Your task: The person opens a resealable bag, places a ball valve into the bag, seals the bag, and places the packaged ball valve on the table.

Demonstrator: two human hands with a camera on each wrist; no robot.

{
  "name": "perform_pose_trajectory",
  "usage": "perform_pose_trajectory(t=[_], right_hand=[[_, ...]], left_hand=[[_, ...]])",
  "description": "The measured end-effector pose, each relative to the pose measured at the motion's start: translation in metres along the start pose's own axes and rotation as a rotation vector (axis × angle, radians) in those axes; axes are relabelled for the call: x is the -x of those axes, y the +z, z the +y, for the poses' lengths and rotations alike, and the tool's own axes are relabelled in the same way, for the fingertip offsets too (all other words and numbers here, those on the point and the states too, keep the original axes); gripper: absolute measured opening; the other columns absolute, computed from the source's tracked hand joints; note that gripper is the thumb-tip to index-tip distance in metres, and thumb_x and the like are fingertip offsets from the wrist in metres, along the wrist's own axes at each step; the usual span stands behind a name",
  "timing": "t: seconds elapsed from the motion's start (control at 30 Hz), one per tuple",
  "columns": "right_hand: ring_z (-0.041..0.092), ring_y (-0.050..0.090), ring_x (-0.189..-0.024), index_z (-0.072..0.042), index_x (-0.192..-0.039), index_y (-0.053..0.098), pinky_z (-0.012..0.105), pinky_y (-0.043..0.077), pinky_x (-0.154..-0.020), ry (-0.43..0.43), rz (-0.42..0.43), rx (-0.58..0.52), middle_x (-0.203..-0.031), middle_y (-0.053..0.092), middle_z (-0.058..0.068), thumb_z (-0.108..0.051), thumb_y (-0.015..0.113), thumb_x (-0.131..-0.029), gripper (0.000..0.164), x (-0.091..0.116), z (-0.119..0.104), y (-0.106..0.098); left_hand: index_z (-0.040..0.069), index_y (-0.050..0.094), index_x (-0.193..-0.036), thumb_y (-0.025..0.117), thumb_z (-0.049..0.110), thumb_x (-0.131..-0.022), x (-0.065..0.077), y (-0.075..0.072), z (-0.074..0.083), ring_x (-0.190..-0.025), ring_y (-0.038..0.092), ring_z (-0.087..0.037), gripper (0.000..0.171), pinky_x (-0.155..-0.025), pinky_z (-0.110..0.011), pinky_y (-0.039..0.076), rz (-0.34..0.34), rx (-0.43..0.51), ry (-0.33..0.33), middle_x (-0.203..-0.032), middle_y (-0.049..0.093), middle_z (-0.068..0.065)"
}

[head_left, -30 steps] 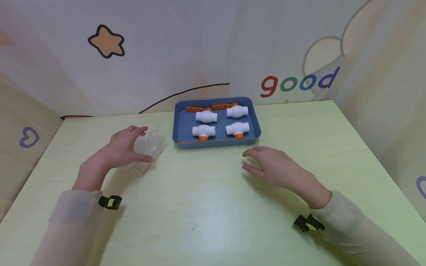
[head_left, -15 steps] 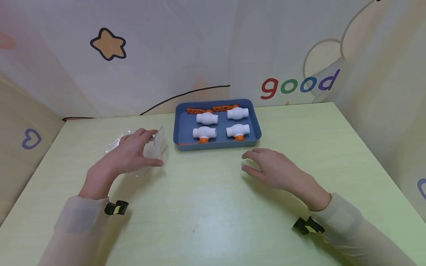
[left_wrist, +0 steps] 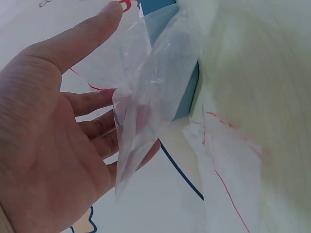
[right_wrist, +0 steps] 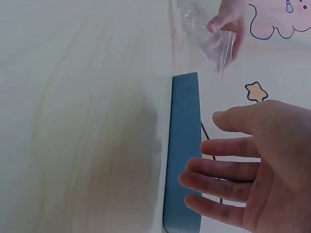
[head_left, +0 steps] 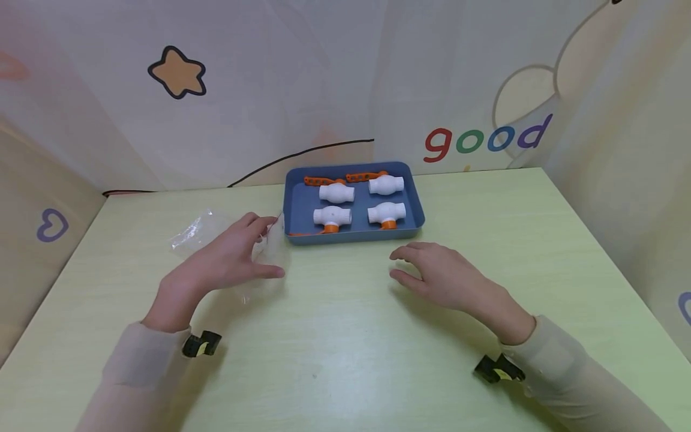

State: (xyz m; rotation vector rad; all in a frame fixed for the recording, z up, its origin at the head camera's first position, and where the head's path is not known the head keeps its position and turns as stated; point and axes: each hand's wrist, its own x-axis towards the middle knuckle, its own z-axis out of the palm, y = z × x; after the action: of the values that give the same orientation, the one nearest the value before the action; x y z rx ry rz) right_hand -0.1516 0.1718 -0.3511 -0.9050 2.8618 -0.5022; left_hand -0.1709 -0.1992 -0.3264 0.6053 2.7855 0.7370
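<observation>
My left hand (head_left: 227, 255) holds a clear plastic zip bag (left_wrist: 160, 68) with thin red lines, just left of the blue tray (head_left: 351, 238). In the left wrist view the bag stands loose and crumpled between the spread thumb and the curved fingers (left_wrist: 92, 103), some of which show through the film. A second piece of clear plastic (head_left: 200, 233) lies behind that hand. My right hand (head_left: 445, 273) is over the table in front of the tray's right end, thumb and fingers apart, with nothing in it.
Several white ball valves (head_left: 386, 212) with orange handles lie in the tray, in two rows. The tray stands near the back of the pale green table (head_left: 345, 348), before a printed curtain (head_left: 302, 72). More red-lined plastic (left_wrist: 233, 174) shows low in the left wrist view.
My left hand has moved right, toward the tray, and the zip bag has moved with it. Plastic left behind now shows on the table. The right hand has hardly moved.
</observation>
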Motion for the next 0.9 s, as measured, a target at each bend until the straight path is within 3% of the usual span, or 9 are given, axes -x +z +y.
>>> perform_pose_trajectory(t=[0.5, 0.77, 0.9], right_hand=[[0.022, 0.068, -0.097, -0.006, -0.118, 0.073, 0.042, 0.057, -0.084, -0.082, 0.057, -0.084, -0.108, 0.073, 0.004, -0.022, 0.073, -0.098, 0.026, -0.002, -0.009, 0.002], [0.012, 0.066, -0.09, -0.01, -0.111, 0.076, 0.033, 0.055, -0.076, -0.13, 0.094, -0.188, -0.098, 0.072, -0.006, -0.022, 0.071, -0.099, 0.017, -0.007, -0.015, 0.002], [0.008, 0.065, -0.088, -0.014, -0.108, 0.076, 0.036, 0.057, -0.075, -0.135, 0.104, -0.256, -0.095, 0.071, -0.01, -0.023, 0.07, -0.1, 0.014, -0.009, -0.018, 0.002]], left_hand=[[0.003, 0.041, -0.155, 0.089, 0.034, -0.082, -0.007, 0.019, 0.03, -0.124, 0.051, -0.031, 0.093, -0.101, -0.048, 0.049, -0.035, 0.006, 0.049, -0.137, 0.05, -0.013], [0.003, 0.043, -0.153, 0.088, 0.035, -0.083, -0.009, 0.03, 0.047, -0.125, 0.051, -0.028, 0.09, -0.103, -0.045, 0.047, -0.039, -0.03, 0.128, -0.136, 0.053, -0.011], [0.003, 0.042, -0.153, 0.088, 0.036, -0.083, -0.01, 0.036, 0.056, -0.123, 0.051, -0.026, 0.09, -0.102, -0.042, 0.048, -0.039, -0.067, 0.176, -0.133, 0.053, -0.011]])
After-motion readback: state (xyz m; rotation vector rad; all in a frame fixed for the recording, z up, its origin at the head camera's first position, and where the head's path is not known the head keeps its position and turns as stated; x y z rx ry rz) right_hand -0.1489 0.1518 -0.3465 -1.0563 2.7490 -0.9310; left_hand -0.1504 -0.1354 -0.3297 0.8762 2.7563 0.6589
